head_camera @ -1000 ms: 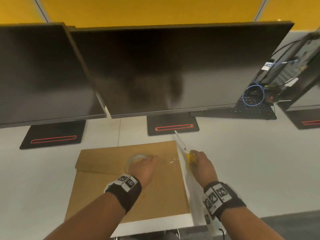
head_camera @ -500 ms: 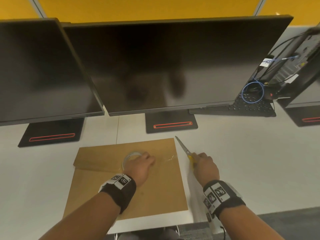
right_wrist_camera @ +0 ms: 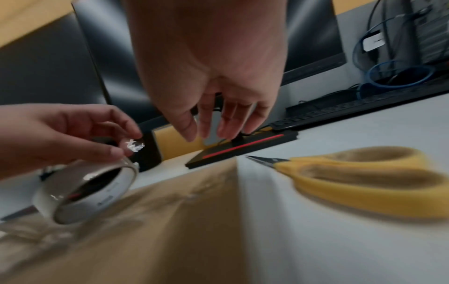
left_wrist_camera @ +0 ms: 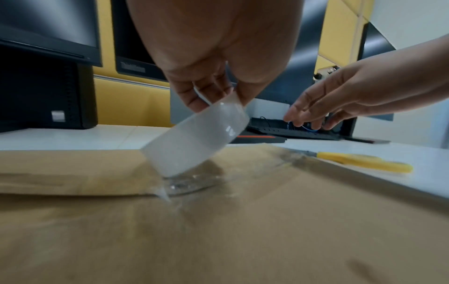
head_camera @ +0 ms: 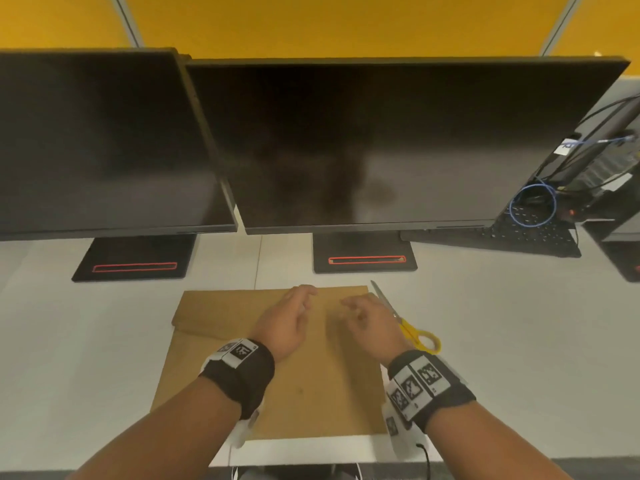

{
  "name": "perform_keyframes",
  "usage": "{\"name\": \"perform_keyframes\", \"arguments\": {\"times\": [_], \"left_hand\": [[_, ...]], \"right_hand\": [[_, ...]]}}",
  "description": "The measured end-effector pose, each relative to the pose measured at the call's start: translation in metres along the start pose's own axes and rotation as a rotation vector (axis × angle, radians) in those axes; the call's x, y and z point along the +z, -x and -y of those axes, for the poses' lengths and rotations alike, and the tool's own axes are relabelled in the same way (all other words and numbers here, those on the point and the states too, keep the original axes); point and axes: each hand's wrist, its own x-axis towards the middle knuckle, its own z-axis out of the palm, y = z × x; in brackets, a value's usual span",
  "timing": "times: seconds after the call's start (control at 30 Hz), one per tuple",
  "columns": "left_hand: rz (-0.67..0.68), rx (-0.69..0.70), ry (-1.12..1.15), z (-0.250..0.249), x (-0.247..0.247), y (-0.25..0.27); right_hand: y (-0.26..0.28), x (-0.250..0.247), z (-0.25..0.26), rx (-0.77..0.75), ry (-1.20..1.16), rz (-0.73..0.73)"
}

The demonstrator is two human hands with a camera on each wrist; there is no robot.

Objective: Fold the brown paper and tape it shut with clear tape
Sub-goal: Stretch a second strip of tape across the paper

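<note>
The brown paper (head_camera: 311, 393) lies flat on the white desk, its top flap (head_camera: 214, 313) folded down. A glossy strip of clear tape (left_wrist_camera: 189, 184) sits on the flap's edge. My left hand (head_camera: 304, 299) hovers over the paper's upper middle and pinches the clear tape roll (left_wrist_camera: 196, 140), tilted just above the paper. The roll (right_wrist_camera: 85, 192) is hidden under the hand in the head view. My right hand (head_camera: 349, 306) hangs beside it with fingers (right_wrist_camera: 226, 124) relaxed and empty. Yellow-handled scissors (head_camera: 415, 336) lie along the paper's right edge.
Two dark monitors (head_camera: 363, 143) on black stands (head_camera: 363, 258) rise just behind the paper. A black keyboard (head_camera: 519, 237) and blue cable coil (head_camera: 533, 206) sit at the back right. The desk's front edge (head_camera: 311, 455) runs right below the paper.
My right hand has put the scissors down beside the paper and moved left toward the left hand. The left hand has tilted the tape roll up off the paper.
</note>
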Motion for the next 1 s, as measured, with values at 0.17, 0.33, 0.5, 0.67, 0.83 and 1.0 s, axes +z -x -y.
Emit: {"name": "perform_keyframes", "arguments": {"times": [0.17, 0.33, 0.5, 0.67, 0.83, 1.0], "left_hand": [[-0.038, -0.038, 0.191, 0.000, -0.015, 0.010], [-0.187, -0.106, 0.346, 0.016, -0.025, 0.022], [-0.300, -0.218, 0.477, 0.032, -0.039, 0.027], [-0.362, -0.315, 0.628, 0.041, -0.058, 0.035], [-0.360, -0.451, 0.692, 0.064, -0.077, 0.043], [-0.387, -0.480, 0.639, 0.084, -0.079, 0.051]], "right_hand": [[-0.018, 0.023, 0.045, -0.053, -0.202, 0.159], [-0.021, 0.039, 0.065, -0.027, -0.325, 0.251], [-0.014, 0.059, 0.073, 0.030, -0.434, 0.394], [-0.006, 0.076, 0.077, -0.035, -0.322, 0.477], [-0.005, 0.077, 0.085, -0.116, -0.312, 0.430], [-0.006, 0.075, 0.094, -0.157, -0.296, 0.439]]}}
